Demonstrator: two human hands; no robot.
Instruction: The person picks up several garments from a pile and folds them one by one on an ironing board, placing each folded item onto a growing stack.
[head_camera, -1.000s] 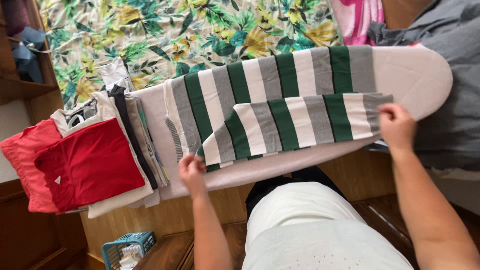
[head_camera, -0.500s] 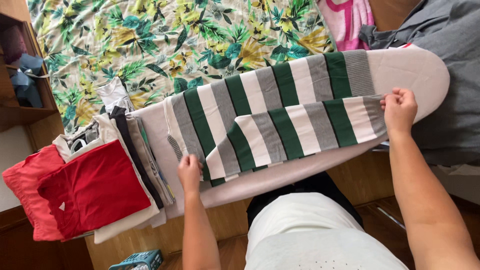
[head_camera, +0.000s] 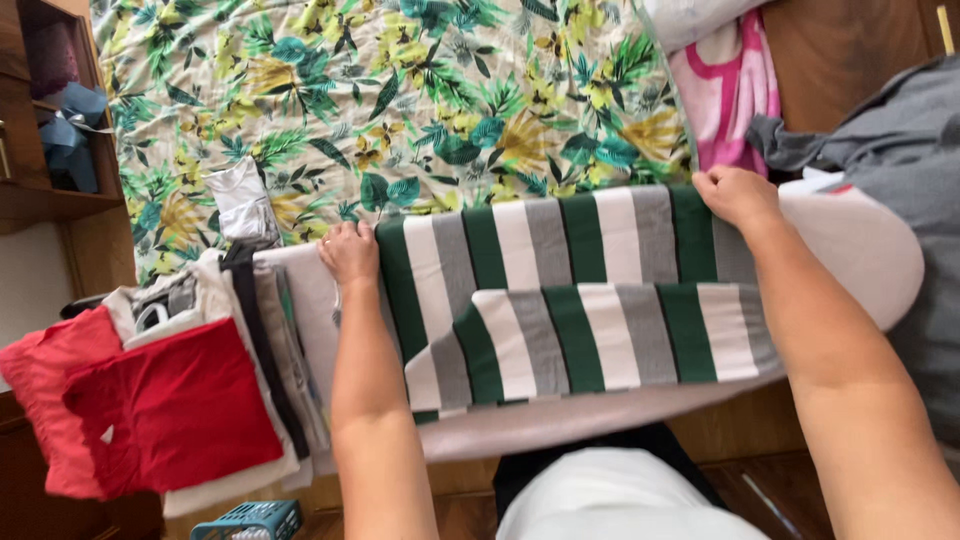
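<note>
A green, grey and white striped sweater (head_camera: 560, 290) lies flat on the pale ironing board (head_camera: 850, 250), one sleeve folded across its near half. My left hand (head_camera: 349, 252) grips the sweater's far edge at the left end, by the collar. At the right end my right hand (head_camera: 738, 195) holds the far edge near the hem. Both forearms reach across the board over the garment.
A stack of folded clothes (head_camera: 180, 400), red on top, sits at the board's left end. Behind the board is a floral bedspread (head_camera: 400, 100) with a pink cloth (head_camera: 725, 90). Grey fabric (head_camera: 910, 150) lies at right. A teal basket (head_camera: 245, 520) stands on the wooden floor.
Both hands left the near edge and the sleeve cuff and reached over to the sweater's far edge. The view shifted slightly.
</note>
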